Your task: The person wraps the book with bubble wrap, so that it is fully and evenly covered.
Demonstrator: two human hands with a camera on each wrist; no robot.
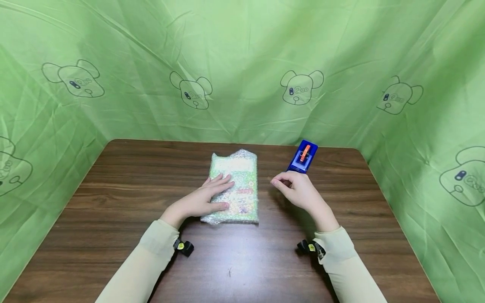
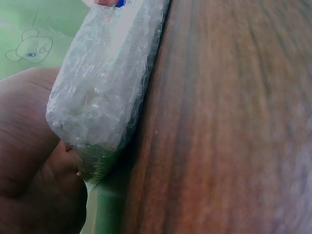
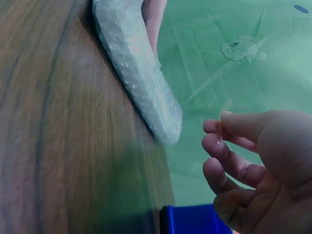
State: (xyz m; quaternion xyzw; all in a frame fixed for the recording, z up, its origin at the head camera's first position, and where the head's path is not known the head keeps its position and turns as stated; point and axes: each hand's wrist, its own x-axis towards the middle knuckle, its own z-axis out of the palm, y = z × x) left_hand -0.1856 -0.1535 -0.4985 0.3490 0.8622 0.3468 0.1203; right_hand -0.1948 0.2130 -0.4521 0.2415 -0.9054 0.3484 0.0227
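Observation:
A flat package in bubble wrap (image 1: 242,176), with a green, colourful printed face showing through, lies on the table. My left hand (image 1: 198,201) rests on its left part, fingers spread and straight. In the left wrist view, the wrapped edge (image 2: 102,83) looks thick and crinkled. To the right of the package, my right hand (image 1: 301,191) is raised over the table and pinches a small strip of clear tape (image 3: 227,104) between thumb and forefinger. Just beyond that hand stands a blue tape dispenser (image 1: 297,163) with an orange-red roll core (image 1: 305,153); the hand overlaps its near end.
The dark wood table (image 1: 132,181) ends at a back edge close behind the package and dispenser. Green cloth (image 1: 242,63) with printed bear heads hangs round the back and sides. Each sleeve cuff carries a small black wrist camera (image 1: 185,247).

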